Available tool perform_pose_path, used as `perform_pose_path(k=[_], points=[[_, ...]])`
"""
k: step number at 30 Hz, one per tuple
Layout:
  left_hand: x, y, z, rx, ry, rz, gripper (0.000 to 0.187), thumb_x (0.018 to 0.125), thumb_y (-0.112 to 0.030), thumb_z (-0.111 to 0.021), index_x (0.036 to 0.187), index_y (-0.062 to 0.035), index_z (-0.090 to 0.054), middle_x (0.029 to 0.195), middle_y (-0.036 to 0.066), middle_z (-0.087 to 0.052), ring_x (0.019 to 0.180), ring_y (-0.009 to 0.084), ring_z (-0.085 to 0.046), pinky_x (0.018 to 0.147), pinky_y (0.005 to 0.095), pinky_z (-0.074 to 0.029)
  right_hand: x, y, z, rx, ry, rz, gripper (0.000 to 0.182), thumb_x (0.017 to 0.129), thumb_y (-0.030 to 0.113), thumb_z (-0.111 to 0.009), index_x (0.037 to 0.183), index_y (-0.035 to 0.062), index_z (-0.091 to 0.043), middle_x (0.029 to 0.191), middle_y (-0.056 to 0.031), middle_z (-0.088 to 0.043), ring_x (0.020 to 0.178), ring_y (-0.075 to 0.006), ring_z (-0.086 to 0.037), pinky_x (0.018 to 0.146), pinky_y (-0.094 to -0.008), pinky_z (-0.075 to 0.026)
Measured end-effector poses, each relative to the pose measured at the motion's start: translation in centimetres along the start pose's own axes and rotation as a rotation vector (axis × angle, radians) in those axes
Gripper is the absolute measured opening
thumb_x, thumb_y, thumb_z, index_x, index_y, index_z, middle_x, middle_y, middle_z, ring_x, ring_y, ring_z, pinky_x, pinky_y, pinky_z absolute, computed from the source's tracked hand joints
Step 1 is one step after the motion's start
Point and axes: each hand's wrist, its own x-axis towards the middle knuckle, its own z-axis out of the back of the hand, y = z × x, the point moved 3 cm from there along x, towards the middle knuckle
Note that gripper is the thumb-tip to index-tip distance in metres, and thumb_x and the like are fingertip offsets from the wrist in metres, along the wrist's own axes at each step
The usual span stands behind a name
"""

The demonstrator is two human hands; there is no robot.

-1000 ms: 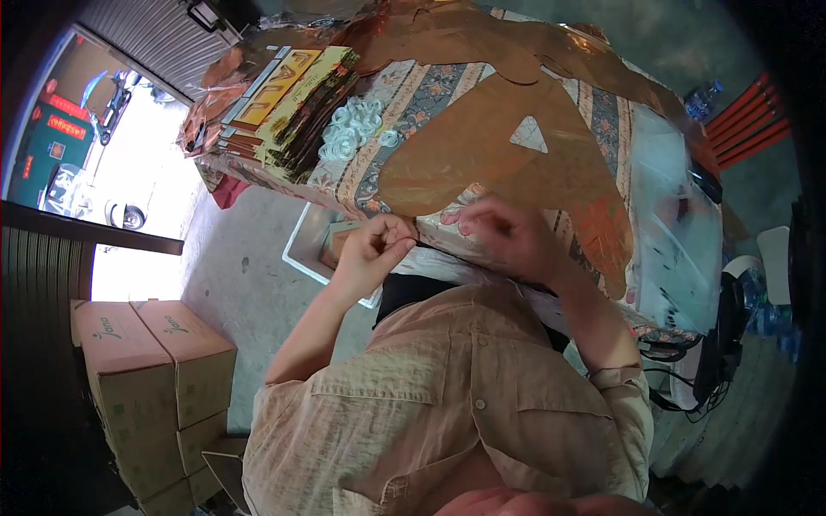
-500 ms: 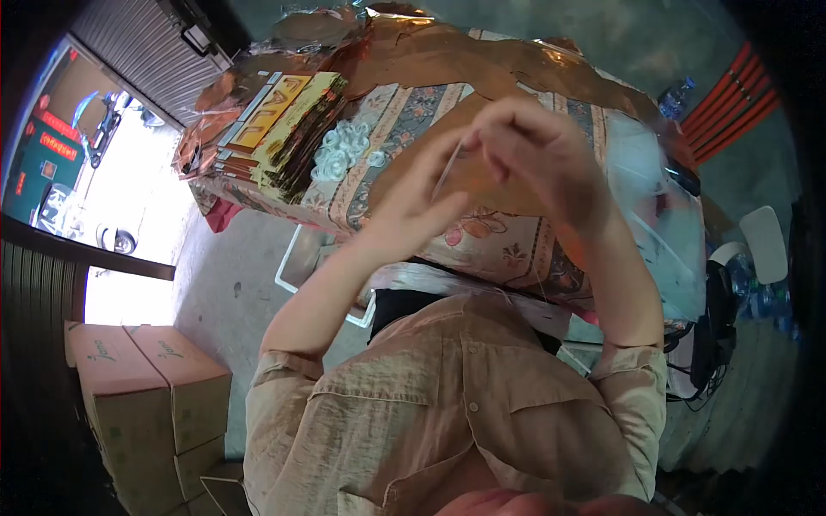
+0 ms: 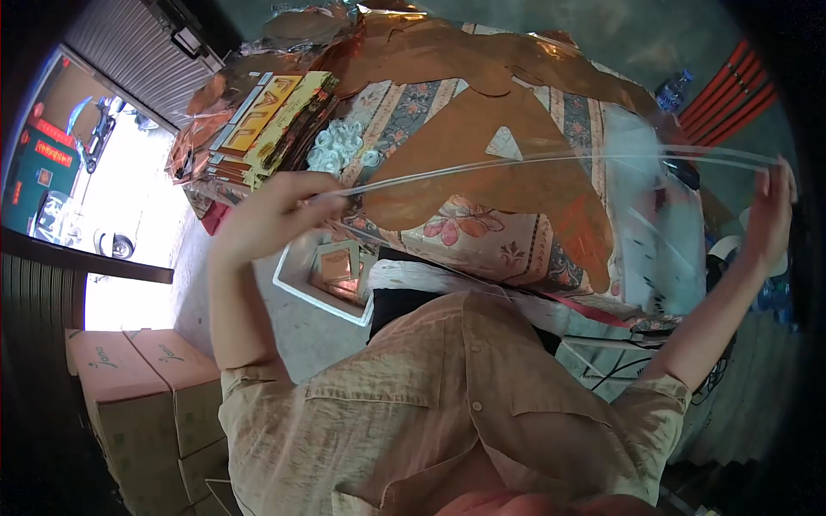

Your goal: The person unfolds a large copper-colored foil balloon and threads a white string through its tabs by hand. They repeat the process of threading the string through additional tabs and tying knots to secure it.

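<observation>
Gently bowed whitish strands [image 3: 447, 173] between fingers [image 3: 311, 187], floral cloth [image 3: 495, 245]

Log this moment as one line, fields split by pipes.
left hand: gripping white cord | right hand: at cord, grip unclear | cord: spanning between hands above brown sheet | sheet: on floral tablecloth

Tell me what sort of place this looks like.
Probably a small craft or packing workshop: brown sheets lie on a cloth-covered table along with a stack of printed "FALL" pieces, and cardboard cartons are piled near an open doorway.
</observation>
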Motion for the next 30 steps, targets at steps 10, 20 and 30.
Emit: perform_pose_path(k=[10, 20, 30], points=[[-7.0, 4.6, 8.6, -0.434, -0.542, -0.131, 0.027, 0.088, -0.026, -0.046, 0.070, -0.0067, -0.040, 0.065, -0.002, -0.030, 0.053, 0.0072, -0.026, 0.048, 0.0190, -0.021, -6.8, 3.3, -1.6, -0.411, -0.033, -0.007, 0.016, 0.086, 0.006, -0.051, 0.099, -0.0008, -0.057, 0.101, -0.0061, -0.057, 0.087, -0.0127, -0.053, 0.085, -0.0241, -0.040], [-8.8, 4.6, 9.6, -0.566, -0.457, -0.325, 0.029, 0.089, -0.027, -0.041, 0.070, -0.0061, -0.042, 0.059, 0.002, -0.038, 0.054, 0.0109, -0.033, 0.052, 0.0229, -0.028, -5.6, 2.9, -2.9, -0.287, 0.289, -0.081, 0.010, 0.083, 0.008, -0.057, 0.081, -0.0012, -0.056, 0.098, -0.0033, -0.052, 0.084, -0.0085, -0.049, 0.072, -0.0211, -0.038], [-6.7, 6.0, 5.3, -0.399, -0.208, 0.115, 0.035, 0.085, -0.034, -0.045, 0.067, -0.0053, -0.049, 0.060, 0.000, -0.045, 0.054, 0.0052, -0.038, 0.045, 0.0188, -0.024, 2.0, 8.8, -2.7, -1.410, -0.322, -0.360, 0.016, 0.078, 0.005, -0.052, 0.069, 0.0043, -0.039, 0.083, -0.0105, -0.047, 0.060, -0.0206, -0.037, 0.058, -0.0349, -0.034]])
